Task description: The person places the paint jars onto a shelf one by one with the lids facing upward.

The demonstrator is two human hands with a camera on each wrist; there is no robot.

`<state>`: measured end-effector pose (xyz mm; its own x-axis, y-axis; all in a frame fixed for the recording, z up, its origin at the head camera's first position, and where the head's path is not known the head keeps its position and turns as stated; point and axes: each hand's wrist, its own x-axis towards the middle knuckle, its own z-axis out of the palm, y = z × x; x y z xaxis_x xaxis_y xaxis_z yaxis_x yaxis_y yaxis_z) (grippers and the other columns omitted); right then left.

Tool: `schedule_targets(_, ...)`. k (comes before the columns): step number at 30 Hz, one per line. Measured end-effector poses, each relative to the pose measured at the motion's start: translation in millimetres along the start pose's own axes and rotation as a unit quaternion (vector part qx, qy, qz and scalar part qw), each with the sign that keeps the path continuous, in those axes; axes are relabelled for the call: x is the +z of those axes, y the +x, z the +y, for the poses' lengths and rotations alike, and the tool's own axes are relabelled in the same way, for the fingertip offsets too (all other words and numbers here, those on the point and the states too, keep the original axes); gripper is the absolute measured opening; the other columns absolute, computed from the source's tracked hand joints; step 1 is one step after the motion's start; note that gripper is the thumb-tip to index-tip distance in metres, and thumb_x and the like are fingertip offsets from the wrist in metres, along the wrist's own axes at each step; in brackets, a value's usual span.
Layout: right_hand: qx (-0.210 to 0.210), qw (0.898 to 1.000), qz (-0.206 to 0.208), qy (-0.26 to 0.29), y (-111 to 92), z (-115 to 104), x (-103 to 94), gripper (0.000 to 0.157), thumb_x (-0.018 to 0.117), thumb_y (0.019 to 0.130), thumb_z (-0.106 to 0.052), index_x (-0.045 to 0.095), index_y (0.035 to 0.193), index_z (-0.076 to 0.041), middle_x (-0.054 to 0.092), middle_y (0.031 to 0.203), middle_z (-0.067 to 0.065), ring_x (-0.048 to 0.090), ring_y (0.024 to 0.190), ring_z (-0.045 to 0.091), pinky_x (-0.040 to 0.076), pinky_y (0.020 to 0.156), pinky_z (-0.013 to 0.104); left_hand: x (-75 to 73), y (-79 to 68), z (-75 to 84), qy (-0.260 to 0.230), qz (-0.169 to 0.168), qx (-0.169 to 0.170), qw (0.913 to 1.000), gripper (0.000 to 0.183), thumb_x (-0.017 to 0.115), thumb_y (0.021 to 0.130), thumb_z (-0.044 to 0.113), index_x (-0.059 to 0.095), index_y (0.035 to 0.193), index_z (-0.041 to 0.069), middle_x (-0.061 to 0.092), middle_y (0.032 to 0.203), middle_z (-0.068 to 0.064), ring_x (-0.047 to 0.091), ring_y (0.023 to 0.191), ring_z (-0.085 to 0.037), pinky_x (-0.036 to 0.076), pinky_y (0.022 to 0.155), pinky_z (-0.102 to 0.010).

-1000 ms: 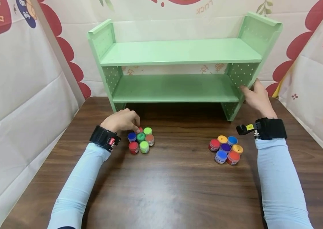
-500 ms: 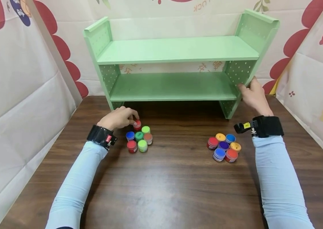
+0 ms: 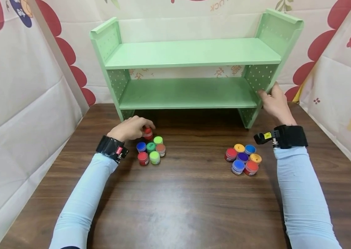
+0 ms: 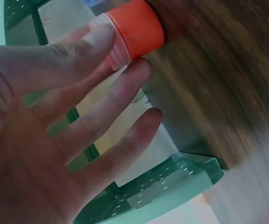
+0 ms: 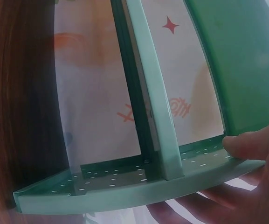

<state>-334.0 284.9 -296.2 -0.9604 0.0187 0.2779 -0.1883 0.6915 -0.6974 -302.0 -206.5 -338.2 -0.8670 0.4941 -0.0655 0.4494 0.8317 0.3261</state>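
In the head view, my left hand [image 3: 129, 129] pinches a small red paint jar [image 3: 148, 134] at the back of the left cluster. Seen from the left wrist, the thumb presses the pale rim of the red jar [image 4: 136, 29], while two other fingers stretch out free of it. Several more small jars sit right beside it, among them a blue one [image 3: 141, 147], a dark green one [image 3: 151, 147] and a brown one [image 3: 160, 149]. My right hand [image 3: 276, 105] grips the right side panel of a light green two-tier shelf [image 3: 191, 53], thumb on the inner face, other fingers outside.
A second cluster of jars with red, yellow, blue and purple lids, including a purple jar [image 3: 242, 157], stands at the right on the brown wooden table [image 3: 175, 200]. Printed white cloth [image 3: 32, 103] hangs behind and at both sides.
The red jar in my left hand has shifted a little backward, away from the other jars of the left cluster. My right hand keeps its grip on the shelf panel.
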Motion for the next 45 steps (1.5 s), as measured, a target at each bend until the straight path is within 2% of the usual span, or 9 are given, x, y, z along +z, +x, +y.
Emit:
schedule_targets(4,0.003,1.000,-0.006,-0.001,-0.4,0.0,-1.0,0.062,0.037,0.108,-0.038,0.028,0.156,0.000,0.047,0.147,0.035,0.049,0.130,0.047,0.043,0.100,0.051,-0.1,0.0,1.3,0.012,-0.005,-0.013,0.9998,0.044,0.070,0.094,0.009,0.066,0.137,0.013,0.069,0.122,-0.007,0.056,0.094,-0.024,0.046,0.083,-0.041)
schedule_targets(8,0.000,1.000,-0.005,-0.004,-0.3,-1.4,-1.8,0.061,0.037,0.108,-0.037,0.030,0.155,0.000,0.049,0.146,0.035,0.051,0.129,0.046,0.043,0.097,0.046,2.2,0.5,2.3,0.019,0.000,-0.026,0.9995,0.036,0.070,0.097,0.016,0.068,0.132,0.011,0.070,0.118,-0.009,0.060,0.096,-0.025,0.051,0.087,-0.043)
schedule_targets(11,-0.002,1.000,-0.002,-0.006,-0.9,-2.7,-1.9,0.060,0.038,0.108,-0.037,0.032,0.154,0.000,0.051,0.145,0.034,0.052,0.129,0.045,0.043,0.096,0.045,3.7,0.6,2.9,0.014,0.003,-0.020,0.9997,0.033,0.064,0.096,0.006,0.070,0.129,0.011,0.072,0.118,-0.008,0.059,0.095,-0.025,0.049,0.085,-0.040)
schedule_targets(16,0.004,1.000,-0.007,-0.002,-2.8,-0.8,-3.2,0.061,0.038,0.108,-0.038,0.030,0.155,0.000,0.049,0.147,0.034,0.051,0.129,0.045,0.044,0.093,0.040,4.8,0.8,3.7,0.010,-0.008,-0.007,0.9999,0.060,0.055,0.087,-0.012,0.065,0.139,0.016,0.063,0.142,-0.009,0.056,0.109,-0.027,0.049,0.090,-0.044)
schedule_targets(20,0.007,1.000,-0.008,0.003,-3.2,1.0,-3.0,0.062,0.038,0.108,-0.037,0.029,0.156,0.000,0.048,0.149,0.035,0.049,0.131,0.046,0.043,0.100,0.047,5.4,0.9,3.8,0.037,-0.004,-0.029,0.9989,0.050,0.066,0.092,0.007,0.062,0.141,0.015,0.060,0.143,-0.012,0.057,0.114,-0.029,0.049,0.098,-0.051)
schedule_targets(25,0.005,1.000,-0.006,0.003,-2.7,0.7,-2.0,0.061,0.038,0.108,-0.037,0.029,0.156,0.000,0.048,0.149,0.034,0.049,0.133,0.046,0.044,0.101,0.051,6.2,2.0,4.3,0.056,0.015,-0.069,0.9959,0.045,0.075,0.094,0.039,0.067,0.126,0.009,0.070,0.107,-0.008,0.061,0.088,-0.025,0.050,0.077,-0.041)
schedule_targets(30,0.005,1.000,-0.004,0.003,-2.6,-0.6,-1.3,0.061,0.038,0.108,-0.037,0.029,0.157,-0.001,0.049,0.149,0.033,0.051,0.132,0.044,0.045,0.091,0.035,8.2,2.4,4.2,0.058,0.017,-0.066,0.9960,0.027,0.075,0.095,0.027,0.071,0.116,0.010,0.066,0.094,-0.006,0.059,0.081,-0.022,0.046,0.072,-0.036)
schedule_targets(39,0.001,1.000,-0.003,0.004,-2.5,0.5,-1.4,0.061,0.039,0.108,-0.036,0.029,0.156,0.000,0.049,0.147,0.034,0.051,0.133,0.046,0.045,0.091,0.036,5.9,-0.6,4.0,0.042,0.021,-0.034,0.9983,0.029,0.068,0.097,0.013,0.070,0.126,0.009,0.067,0.104,-0.008,0.059,0.090,-0.025,0.048,0.080,-0.040)
schedule_targets(45,-0.001,1.000,-0.002,0.011,-3.6,0.7,-2.1,0.060,0.039,0.108,-0.035,0.030,0.155,0.001,0.049,0.147,0.035,0.049,0.134,0.047,0.044,0.103,0.054,-1.2,0.6,3.6,0.012,0.024,-0.002,0.9996,0.034,0.061,0.096,0.004,0.069,0.129,0.006,0.069,0.109,-0.009,0.058,0.096,-0.026,0.049,0.089,-0.042)
